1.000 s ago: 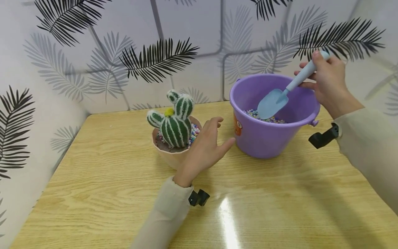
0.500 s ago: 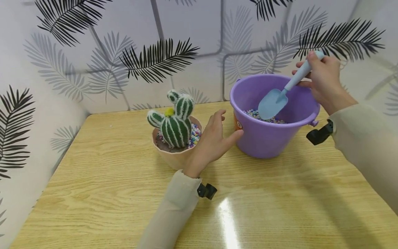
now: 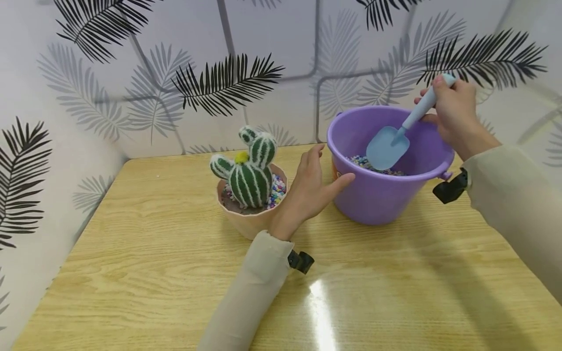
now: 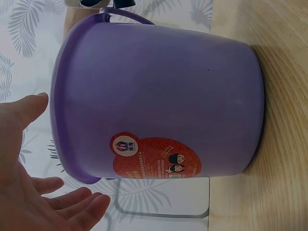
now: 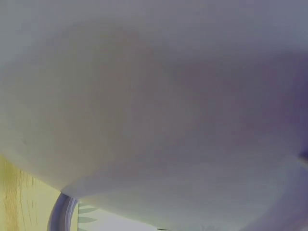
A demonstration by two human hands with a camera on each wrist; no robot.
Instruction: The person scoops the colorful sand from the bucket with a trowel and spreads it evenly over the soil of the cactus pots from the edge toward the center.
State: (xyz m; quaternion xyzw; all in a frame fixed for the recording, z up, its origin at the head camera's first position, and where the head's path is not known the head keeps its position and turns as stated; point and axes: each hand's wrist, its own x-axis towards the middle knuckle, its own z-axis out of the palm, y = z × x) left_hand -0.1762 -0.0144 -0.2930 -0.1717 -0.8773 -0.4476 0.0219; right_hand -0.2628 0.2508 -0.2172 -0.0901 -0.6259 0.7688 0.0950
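A light blue trowel point(image 3: 388, 148) slants down into a purple bucket point(image 3: 373, 202), its handle gripped by my right hand point(image 3: 458, 109) over the right rim. The blade overlaps the colourful pebbles point(image 3: 353, 160) inside the bucket. My left hand point(image 3: 305, 190) reaches between the bucket and a potted cactus point(image 3: 250, 183), fingers extended, thumb pointing at the bucket's left side. In the left wrist view those fingers point(image 4: 86, 207) spread near the bucket's rim and hold nothing. A blurred pale surface fills most of the right wrist view.
The cactus stands in a peach pot point(image 3: 248, 225) with soil on its left and coloured pebbles point(image 3: 277, 190) on its right. A wooden table point(image 3: 145, 263) carries everything. Behind it rises a wall point(image 3: 281, 29) with a leaf pattern. The bucket bears a red sticker point(image 4: 159, 156).
My left hand has moved right and away from the pot, closer to the bucket. My right hand and the trowel have shifted slightly left.
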